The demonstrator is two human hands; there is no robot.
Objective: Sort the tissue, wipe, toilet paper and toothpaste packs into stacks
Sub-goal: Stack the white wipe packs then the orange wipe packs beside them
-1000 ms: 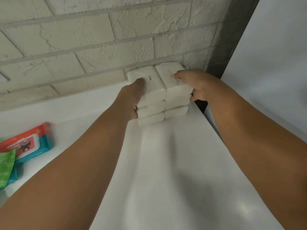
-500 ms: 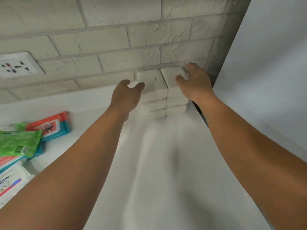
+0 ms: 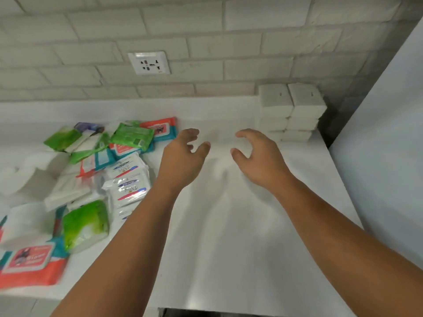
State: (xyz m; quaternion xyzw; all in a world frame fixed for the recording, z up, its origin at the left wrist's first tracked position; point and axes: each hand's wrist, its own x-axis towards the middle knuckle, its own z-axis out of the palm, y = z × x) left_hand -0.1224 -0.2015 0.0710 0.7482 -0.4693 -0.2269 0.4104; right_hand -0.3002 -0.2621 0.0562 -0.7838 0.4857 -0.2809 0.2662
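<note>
Over bare counter, both my hands (image 3: 183, 156) (image 3: 256, 154) are hovering w/ fingers apart, empty; unsorted packs (image 3: 128, 170) lying leftward, nearer my left hand.

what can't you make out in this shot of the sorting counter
Head view only:
- White packs: plain wrappers, contents unclear; stack backs hidden against the wall.
- Orange pack: motion blur smears its label; the left edge cuts it.
- Pile: packs overlap, so the count and lower packs are hidden.
- Left hand: covers the pile's right edge.
- Right hand: palm side hidden.
</note>
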